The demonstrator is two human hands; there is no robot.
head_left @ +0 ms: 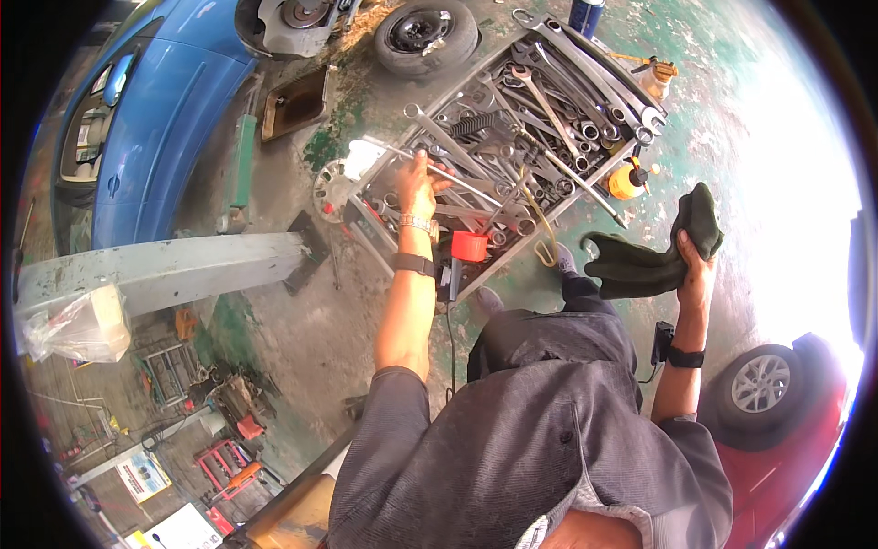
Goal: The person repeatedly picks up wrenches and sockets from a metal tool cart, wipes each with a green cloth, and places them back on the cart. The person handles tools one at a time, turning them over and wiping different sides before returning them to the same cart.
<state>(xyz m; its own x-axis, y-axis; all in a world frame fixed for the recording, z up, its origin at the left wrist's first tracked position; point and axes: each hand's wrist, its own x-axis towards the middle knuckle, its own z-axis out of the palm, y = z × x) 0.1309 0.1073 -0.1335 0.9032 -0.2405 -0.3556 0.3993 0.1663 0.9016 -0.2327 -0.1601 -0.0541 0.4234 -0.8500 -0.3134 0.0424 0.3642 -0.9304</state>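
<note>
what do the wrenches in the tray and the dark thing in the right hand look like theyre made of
The wrenches look like bare steel with a dull chrome finish: grey-silver, with bright glints along the shafts. The dark green rag in the right hand looks like soft woven or knit cloth: it droops and folds, matte, with no shine. The left hand rests among the tools on the tray.
</note>
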